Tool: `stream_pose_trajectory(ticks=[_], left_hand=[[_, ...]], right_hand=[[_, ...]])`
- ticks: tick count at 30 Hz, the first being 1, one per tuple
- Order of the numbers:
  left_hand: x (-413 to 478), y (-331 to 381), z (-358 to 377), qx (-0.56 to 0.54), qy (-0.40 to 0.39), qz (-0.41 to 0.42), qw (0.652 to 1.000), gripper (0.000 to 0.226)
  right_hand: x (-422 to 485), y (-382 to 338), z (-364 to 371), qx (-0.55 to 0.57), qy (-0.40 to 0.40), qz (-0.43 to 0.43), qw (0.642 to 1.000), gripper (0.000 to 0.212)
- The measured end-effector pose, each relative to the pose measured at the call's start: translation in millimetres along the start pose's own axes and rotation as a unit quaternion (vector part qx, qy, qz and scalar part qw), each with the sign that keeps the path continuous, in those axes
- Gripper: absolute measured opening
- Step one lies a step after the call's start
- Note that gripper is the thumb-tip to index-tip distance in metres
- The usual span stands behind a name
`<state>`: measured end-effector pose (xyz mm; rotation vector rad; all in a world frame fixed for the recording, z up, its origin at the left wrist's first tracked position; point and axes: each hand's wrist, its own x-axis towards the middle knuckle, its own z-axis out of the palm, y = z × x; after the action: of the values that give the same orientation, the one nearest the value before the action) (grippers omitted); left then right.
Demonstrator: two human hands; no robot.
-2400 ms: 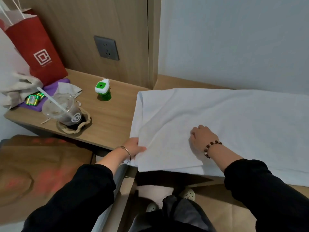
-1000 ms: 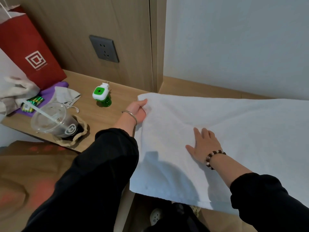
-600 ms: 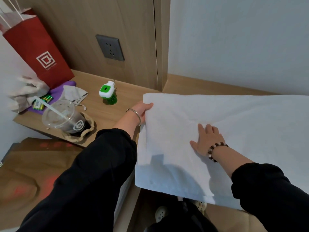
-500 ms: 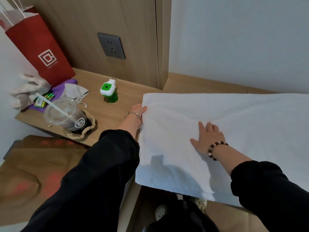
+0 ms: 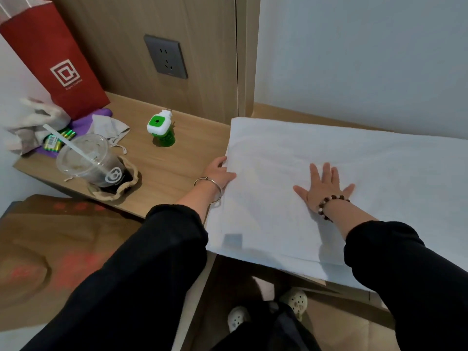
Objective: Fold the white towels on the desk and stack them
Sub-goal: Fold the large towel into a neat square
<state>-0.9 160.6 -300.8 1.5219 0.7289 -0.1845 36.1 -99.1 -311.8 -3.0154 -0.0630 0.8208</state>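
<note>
Slid nearer along terry towel [image 5: 379, 173] edge: left hand [image 5: 218, 171], pinching it; right hand [image 5: 325, 188] splayed flat atop.

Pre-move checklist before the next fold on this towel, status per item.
1. Right hand flat on the white towel, fingers spread: ok.
2. Left hand at the towel's left edge, gripping or only touching: cannot tell.
3. Towel top smooth, no big creases: ok.
4. Near edges of the layers flush: not ok, a lower layer shows past the upper one.
5. Towel fully on the desk: not ok, its near edge overhangs.
6. Cup and green device apart from the towel: ok.
</note>
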Motion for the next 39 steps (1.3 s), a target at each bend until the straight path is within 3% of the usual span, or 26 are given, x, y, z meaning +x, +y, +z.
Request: stream_pose_trajectory(ticks=[4,8,12,16,19,22,25,28,30,34,39], left_hand=[[2,2,10,0.052,0.024,-0.003,0.998,0.024],[-12,-6,0,0.119,0.000,-0.021,0.993,0.023],[-22,-14,-5,0.167,-0.035,0.002,0.985,0.013],[-30,-25,-9,0.140,0.002,0.021,0.990,0.036],[-41,-38,-14,0.203,0.036,0.051,0.977,0.047],[-53,-46,-32,0.230,0.024,0.123,0.965,0.053],[-65,-62,-55,0.325,-0.032,0.193,0.925,0.054],[-71,-81,-70,0.463,-0.085,0.269,0.840,0.053],[-72,-89,-75,0.501,-0.114,0.300,0.803,0.049],[-73,-95,-76,0.523,-0.112,0.302,0.789,0.050],[-78,-98,-75,0.519,-0.102,0.307,0.791,0.052]], right_hand=[[3,-3,-11,0.008,0.013,0.022,1.000,0.076],[-29,-27,8,0.007,0.086,-0.010,0.996,0.067],[-58,-41,37,0.021,0.048,-0.056,0.997,0.064],[-56,-30,39,-0.019,0.028,-0.072,0.997,0.065],[-57,-32,32,0.004,0.027,-0.083,0.996,0.069],[-74,-43,35,0.036,0.086,-0.216,0.972,0.074],[-96,-63,53,-0.054,0.073,-0.344,0.934,0.074],[-105,-81,60,-0.082,0.113,-0.324,0.936,0.064],[-108,-89,57,-0.040,0.143,-0.308,0.940,0.058],[-114,-93,52,0.114,0.158,-0.271,0.943,0.045],[-121,-105,58,0.149,0.237,-0.261,0.924,0.029]])
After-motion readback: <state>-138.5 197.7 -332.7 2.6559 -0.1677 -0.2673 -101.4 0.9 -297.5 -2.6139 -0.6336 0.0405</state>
